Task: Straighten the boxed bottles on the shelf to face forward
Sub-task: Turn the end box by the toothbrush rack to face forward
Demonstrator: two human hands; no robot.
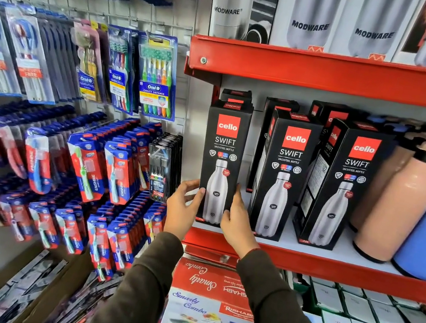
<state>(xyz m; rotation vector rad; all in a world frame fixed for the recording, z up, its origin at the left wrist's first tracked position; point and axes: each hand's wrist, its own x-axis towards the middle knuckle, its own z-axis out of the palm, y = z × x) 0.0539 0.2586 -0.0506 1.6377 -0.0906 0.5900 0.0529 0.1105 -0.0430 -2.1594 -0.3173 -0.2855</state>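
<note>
Hands — your left hand (pixel 183 206) and right hand (pixel 236 219) — clasp the leftmost boxed bottle (pixel 222 162) between them on the shelf (pixel 328 268).

Both arms reach up and forward in dark sleeves. The left hand (pixel 182 206) curls its fingers inward, thumb forward; the right hand (pixel 236 219) stands just beside it, thumb raised, fingers wrapped in a grip

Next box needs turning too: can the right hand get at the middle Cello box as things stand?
Probably yes. The right hand is on the left box, right beside the middle box. The middle box stands at the shelf front with nothing before it, but the hand must first let go.
</note>
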